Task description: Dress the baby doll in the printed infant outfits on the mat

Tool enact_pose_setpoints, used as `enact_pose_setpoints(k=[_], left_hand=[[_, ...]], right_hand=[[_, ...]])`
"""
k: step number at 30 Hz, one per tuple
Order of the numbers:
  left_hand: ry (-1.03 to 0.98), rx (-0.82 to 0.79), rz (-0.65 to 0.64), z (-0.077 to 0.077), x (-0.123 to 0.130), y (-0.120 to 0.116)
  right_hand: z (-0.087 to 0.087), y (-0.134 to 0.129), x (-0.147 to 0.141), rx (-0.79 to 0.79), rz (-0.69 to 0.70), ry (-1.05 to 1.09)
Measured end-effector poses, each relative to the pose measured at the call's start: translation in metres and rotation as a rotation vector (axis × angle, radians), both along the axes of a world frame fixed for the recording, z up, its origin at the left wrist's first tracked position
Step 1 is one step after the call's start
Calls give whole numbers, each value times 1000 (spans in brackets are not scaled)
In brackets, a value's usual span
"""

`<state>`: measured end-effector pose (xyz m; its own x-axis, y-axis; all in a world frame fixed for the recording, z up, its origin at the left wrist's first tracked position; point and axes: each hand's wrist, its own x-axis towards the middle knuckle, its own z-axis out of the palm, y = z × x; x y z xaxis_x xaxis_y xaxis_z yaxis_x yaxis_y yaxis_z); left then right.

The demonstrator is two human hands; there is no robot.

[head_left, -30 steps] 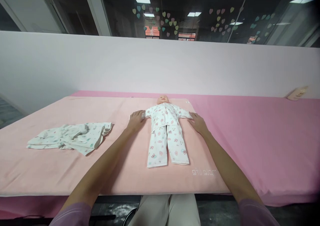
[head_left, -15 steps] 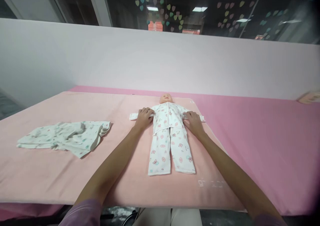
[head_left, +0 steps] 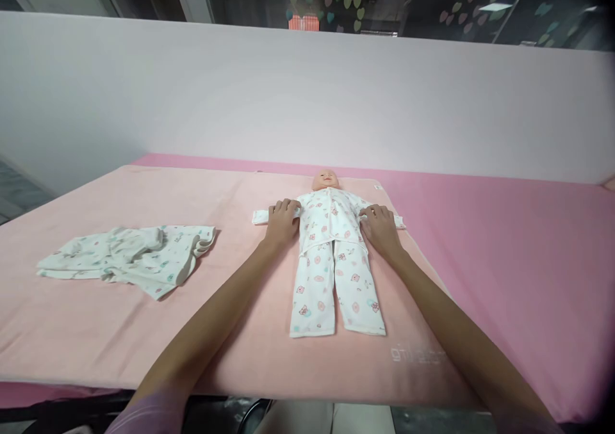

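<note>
A baby doll (head_left: 326, 179) lies face up on a pale pink mat (head_left: 230, 194). It wears a white patterned top (head_left: 331, 216) and white patterned trousers (head_left: 314, 287), with both sleeves spread out sideways. My left hand (head_left: 283, 221) rests on the sleeve at the left, fingers bent over the fabric, and the cuff shows beyond it. On the opposite sleeve lies my right hand (head_left: 381, 228), its fingers curled at the sleeve near the doll's side. Whether either hand pinches the cloth is hard to make out.
Folded white clothes with a green pattern (head_left: 139, 255) lie on the mat at the left. A darker pink surface (head_left: 519, 248) extends at the right. Behind stands a white partition (head_left: 307, 95). Part of a pale object shows at the right edge.
The view has shifted slightly, so the doll and hands appear a little farther right. Both hands stay at the sleeves, with no clear movement against the doll.
</note>
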<state>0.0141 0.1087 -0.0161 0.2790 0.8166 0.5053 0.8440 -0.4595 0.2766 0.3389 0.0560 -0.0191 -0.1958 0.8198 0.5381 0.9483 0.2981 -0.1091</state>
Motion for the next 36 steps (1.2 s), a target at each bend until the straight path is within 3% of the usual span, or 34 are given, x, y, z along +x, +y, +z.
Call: enact_pose_setpoints(k=[2,5,9,14,18,23,28,32,36], left_hand=[[-5,-8,22,8,-5,-25],[-23,-82,-79,16,-19,-72],[-6,-202,-194,12,-21,-113],[49,-157,-98,-3,4,-111],[-29,-215,3,-3,11,-105],[-20,-258,94,8,8,-113],[31,-261,119,10,-5,-127],[20,-261,48,14,-18,-156],[-40,-346,-121,22,-28,-209]], right_hand=[[9,-27,-1,-13,2,7],[15,-74,4,-127,101,64],[7,-106,4,-273,142,136],[-12,-89,-12,-276,91,73],[-18,-82,-19,-309,39,190],[-14,-89,-23,-286,-48,282],[-1,-97,-13,-205,-57,225],[14,-124,-4,-130,-38,81],[29,-183,-20,-157,63,129]])
